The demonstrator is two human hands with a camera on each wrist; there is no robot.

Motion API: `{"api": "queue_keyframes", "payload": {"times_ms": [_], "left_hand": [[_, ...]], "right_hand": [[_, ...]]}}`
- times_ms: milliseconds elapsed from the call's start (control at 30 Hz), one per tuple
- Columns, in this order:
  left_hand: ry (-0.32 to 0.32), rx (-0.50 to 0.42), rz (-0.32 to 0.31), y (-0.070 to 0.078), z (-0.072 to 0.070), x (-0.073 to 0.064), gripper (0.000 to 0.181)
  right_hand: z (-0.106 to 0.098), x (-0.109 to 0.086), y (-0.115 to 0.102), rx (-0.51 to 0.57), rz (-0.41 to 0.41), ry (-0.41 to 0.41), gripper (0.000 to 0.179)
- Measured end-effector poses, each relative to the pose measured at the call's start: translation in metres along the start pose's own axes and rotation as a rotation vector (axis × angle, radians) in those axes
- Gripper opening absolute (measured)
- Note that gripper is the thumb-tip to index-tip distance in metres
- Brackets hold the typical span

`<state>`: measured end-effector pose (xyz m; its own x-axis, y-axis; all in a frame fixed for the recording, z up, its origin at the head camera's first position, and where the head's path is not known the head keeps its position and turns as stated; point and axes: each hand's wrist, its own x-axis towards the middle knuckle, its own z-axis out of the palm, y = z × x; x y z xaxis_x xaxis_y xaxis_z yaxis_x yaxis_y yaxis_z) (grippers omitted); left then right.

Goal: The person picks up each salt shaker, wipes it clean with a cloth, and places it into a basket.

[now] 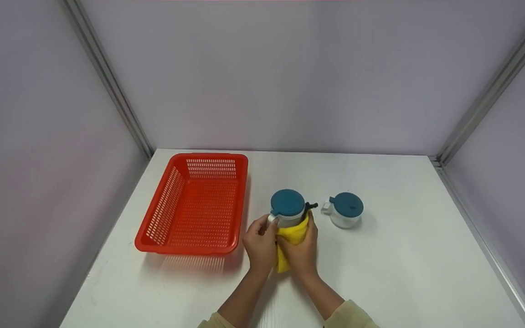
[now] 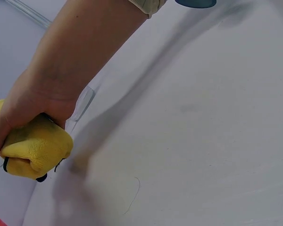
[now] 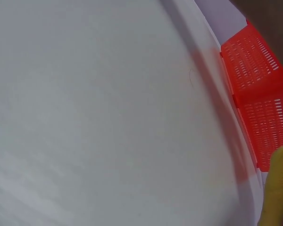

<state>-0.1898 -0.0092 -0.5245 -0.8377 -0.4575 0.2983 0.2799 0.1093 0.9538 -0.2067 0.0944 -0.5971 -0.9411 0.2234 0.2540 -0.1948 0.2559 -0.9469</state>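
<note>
A clear jar with a teal lid [image 1: 287, 202] is held up at mid-table, tilted slightly. My left hand [image 1: 262, 248] pinches its white handle [image 1: 272, 219] between thumb and fingers. A yellow cloth [image 1: 293, 233] with dark edging wraps the jar's near side; my right hand [image 1: 302, 255] grips it there, thumb in front. In the left wrist view the bunched cloth [image 2: 37, 146] shows in the grasp. Only an edge of the yellow cloth [image 3: 279, 186] enters the right wrist view. The jar's lower body is hidden by cloth and hands.
A second teal-lidded glass jar [image 1: 347, 210] stands right of the hands, its handle pointing left. To the left sits a red perforated plastic basket [image 1: 242, 205], with nothing inside. Pale panels enclose the white table [image 1: 404, 273] at the back and sides.
</note>
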Motion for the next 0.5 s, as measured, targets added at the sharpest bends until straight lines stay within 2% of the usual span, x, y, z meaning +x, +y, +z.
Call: {"api": "queue_keyframes", "payload": {"times_ms": [200, 367, 500], "left_hand": [[-0.007, 0.001, -0.012, 0.0011, -0.0013, -0.0005, 0.021], [0.0, 0.0, 0.002, 0.001, -0.0007, -0.0018, 0.02], [0.005, 0.005, -0.005, -0.0035, 0.0015, -0.0012, 0.02]], "right_hand": [[0.0, -0.0002, 0.0015, -0.005, -0.011, 0.002, 0.107], [-0.001, -0.0019, -0.0005, -0.001, -0.001, 0.003, 0.106], [-0.002, -0.0017, -0.0036, -0.002, -0.001, 0.009, 0.105]]}}
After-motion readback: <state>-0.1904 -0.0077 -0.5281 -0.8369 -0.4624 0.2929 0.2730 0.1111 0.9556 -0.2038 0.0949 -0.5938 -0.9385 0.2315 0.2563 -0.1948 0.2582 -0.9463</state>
